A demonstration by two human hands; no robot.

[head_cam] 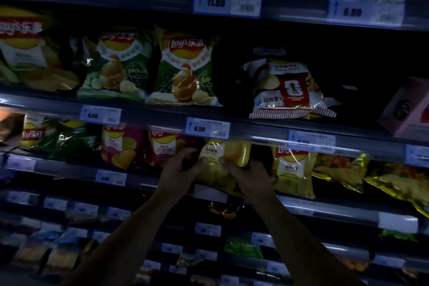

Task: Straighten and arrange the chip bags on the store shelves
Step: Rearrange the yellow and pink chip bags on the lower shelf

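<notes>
Grip from both sides: left hand [183, 169] and right hand [246, 180] curled round yellow bag [224, 158], held at front of lower shelf [325, 209], between red bag [162, 148] and second yellow bag [292, 169]. Seemingly midway: green bags [185, 69] on upper shelf [151, 111] faced upright; white bag [287, 90] askew beside dark gap, gold bags [341, 169] slumped, left to do.

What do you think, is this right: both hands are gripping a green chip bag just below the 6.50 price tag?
Not quite: the bag is yellow, not green. The head view shows the left hand and the right hand gripping a yellow chip bag just below the 6.50 price tag.
</notes>
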